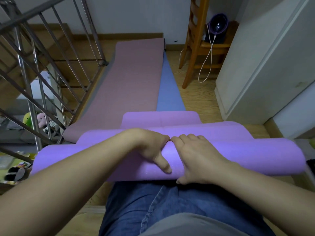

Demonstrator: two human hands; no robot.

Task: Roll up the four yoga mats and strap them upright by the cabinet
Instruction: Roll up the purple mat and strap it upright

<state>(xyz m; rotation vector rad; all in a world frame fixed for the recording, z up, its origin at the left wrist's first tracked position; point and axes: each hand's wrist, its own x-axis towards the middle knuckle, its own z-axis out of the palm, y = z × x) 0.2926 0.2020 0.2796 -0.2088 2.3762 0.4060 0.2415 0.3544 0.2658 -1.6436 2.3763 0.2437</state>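
**Now: both hands clamped on the half-rolled purple mat**

Seen from the head camera, a purple foam yoga mat (pixel 247 155) lies across the lower middle of the frame, its near part wound into a thick roll that spans almost the full width. Its unrolled end reaches away toward the centre and lies over the near ends of two other mats. The left hand (pixel 153 150) and the right hand (pixel 196 157) sit side by side on the middle of the roll, fingertips almost touching. On each, the fingers curl over the far side and the thumb comes down the near side, so both grip the roll.

Beyond it, a dusty-pink flat yoga mat (pixel 136 79) stretches up the centre of the frame on the light wooden floor (pixel 196 99). A blue flat yoga mat (pixel 168 92) shows from under its right edge, and a grey strip (pixel 102 79) runs along its left edge.

A tall white cabinet (pixel 264 65) fills the right side. A brown wooden chair (pixel 196 48) stands at the upper right of centre. Grey metal stair railing (pixel 42 57) crosses the upper left. Blue denim jeans (pixel 153 201) fill the bottom centre.
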